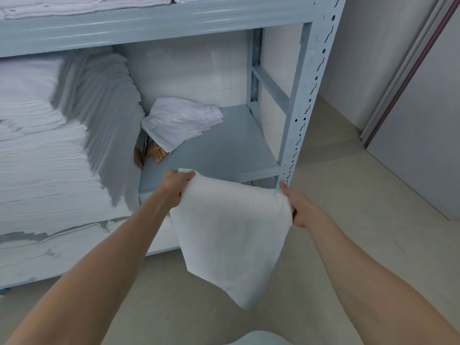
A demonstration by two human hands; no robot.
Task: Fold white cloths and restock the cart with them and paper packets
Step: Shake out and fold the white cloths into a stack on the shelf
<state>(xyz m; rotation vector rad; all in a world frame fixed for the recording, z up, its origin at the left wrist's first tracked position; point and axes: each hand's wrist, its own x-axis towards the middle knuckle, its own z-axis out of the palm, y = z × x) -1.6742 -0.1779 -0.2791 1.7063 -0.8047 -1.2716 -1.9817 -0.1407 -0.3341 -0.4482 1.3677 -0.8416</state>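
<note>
A white cloth hangs in the air in front of a grey metal shelf unit. My left hand grips its upper left corner and my right hand grips its upper right corner. The cloth droops to a point below the hands. A loose white cloth lies crumpled on the middle shelf board. Brown paper packets lie partly hidden under that cloth.
Tall stacks of folded white linen fill the left of the middle shelf, and more folded linen lies on the top shelf. Pale floor stretches to the right, with a wall and door frame beyond.
</note>
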